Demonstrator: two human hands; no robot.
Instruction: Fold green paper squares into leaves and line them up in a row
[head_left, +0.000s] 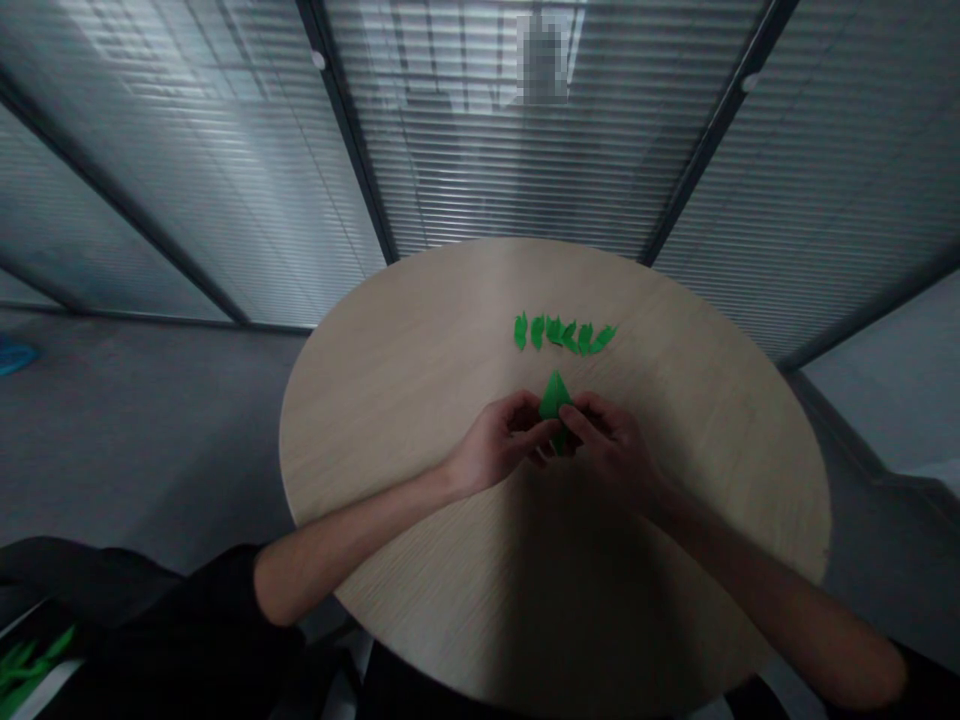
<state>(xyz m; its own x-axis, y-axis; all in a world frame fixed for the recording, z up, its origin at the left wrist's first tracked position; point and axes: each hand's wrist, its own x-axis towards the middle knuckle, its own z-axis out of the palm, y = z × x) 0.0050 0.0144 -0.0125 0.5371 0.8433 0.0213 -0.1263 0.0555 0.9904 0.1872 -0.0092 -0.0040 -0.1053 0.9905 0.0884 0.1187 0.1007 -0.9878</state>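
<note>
A folded green paper piece with a pointed tip sticks up between both my hands over the middle of a round wooden table. My left hand pinches its left side with curled fingers. My right hand grips its right side, fingers closed on the paper. Beyond them, a row of several small folded green paper shapes lies on the tabletop.
Glass walls with horizontal blinds stand behind the table. Grey floor lies to the left. More green paper pieces show at the bottom left edge, beside my dark sleeve.
</note>
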